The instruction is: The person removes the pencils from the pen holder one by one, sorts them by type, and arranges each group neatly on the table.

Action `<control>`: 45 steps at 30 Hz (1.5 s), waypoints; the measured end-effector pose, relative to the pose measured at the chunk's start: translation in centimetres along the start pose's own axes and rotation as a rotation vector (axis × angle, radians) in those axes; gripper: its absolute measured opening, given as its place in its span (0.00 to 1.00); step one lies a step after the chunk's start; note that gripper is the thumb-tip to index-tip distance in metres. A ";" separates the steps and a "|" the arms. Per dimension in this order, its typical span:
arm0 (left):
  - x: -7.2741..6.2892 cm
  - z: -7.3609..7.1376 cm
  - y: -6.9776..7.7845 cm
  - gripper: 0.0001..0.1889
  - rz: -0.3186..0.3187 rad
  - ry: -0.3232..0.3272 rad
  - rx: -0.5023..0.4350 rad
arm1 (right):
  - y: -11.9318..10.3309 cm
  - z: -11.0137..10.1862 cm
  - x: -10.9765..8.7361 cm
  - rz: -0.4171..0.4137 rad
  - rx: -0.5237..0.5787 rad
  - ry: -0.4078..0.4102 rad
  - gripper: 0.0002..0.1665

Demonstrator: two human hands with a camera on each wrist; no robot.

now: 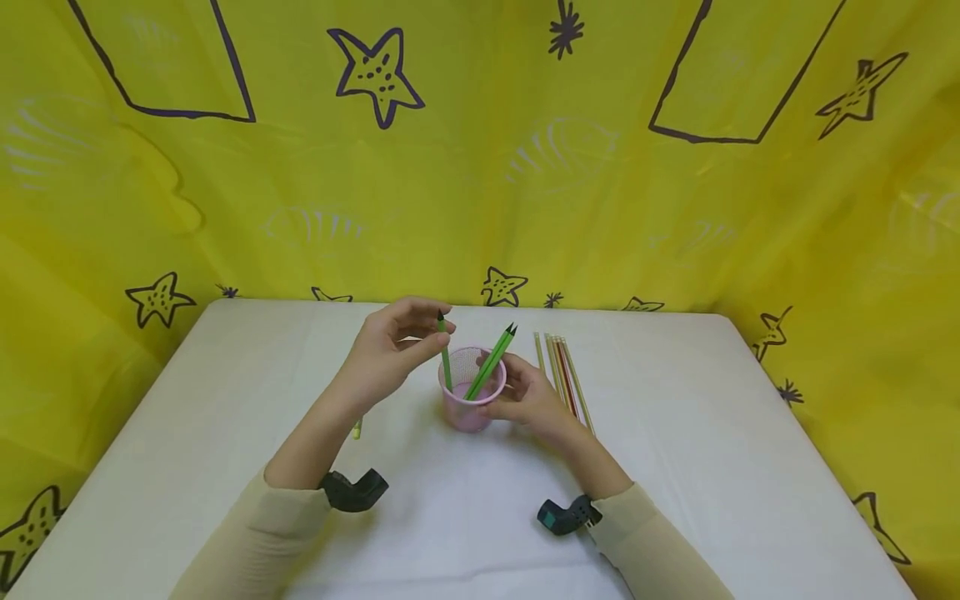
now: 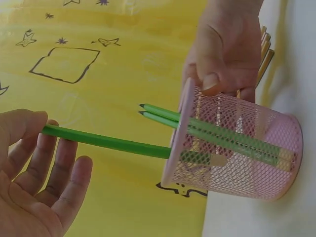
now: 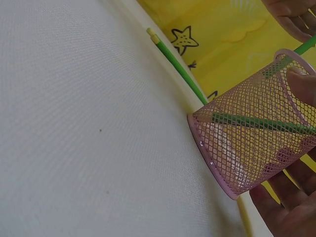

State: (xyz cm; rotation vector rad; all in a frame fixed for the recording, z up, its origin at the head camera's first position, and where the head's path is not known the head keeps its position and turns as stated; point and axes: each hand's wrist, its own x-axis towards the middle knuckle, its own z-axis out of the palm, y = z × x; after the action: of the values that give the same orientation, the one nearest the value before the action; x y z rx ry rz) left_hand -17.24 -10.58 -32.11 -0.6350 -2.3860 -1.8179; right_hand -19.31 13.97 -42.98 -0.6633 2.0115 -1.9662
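Note:
My left hand [image 1: 390, 346] pinches a green pencil [image 2: 108, 141] near its dark tip, between thumb and fingers. The pencil's lower end is inside a pink mesh pencil cup [image 1: 470, 421]. Two more green pencils [image 1: 491, 362] lean together in the cup, dark tips up and to the right. From the right side, my right hand [image 1: 536, 400] grips the cup, with the thumb near the rim and the fingers round the far wall. Another green pencil [image 3: 180, 69] lies on the table left of the cup, mostly hidden behind my left wrist in the head view.
Right of the cup, several gold and dark red pencils [image 1: 567, 379] lie side by side, partly covered by my right hand. A white cloth [image 1: 675, 433] covers the table. Yellow sheeting [image 1: 465, 183] with drawn stars stands behind and at both sides.

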 end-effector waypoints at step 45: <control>-4.6 -7.1 -0.6 0.18 -0.063 0.189 -0.015 | 0.2 0.0 0.0 -0.014 0.014 -0.010 0.47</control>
State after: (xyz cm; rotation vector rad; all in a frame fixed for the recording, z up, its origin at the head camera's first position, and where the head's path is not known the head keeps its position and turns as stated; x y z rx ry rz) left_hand -14.61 -18.58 -31.93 -0.3743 -2.2949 -1.8312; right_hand -19.32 13.98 -43.21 -0.6843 1.9911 -1.9788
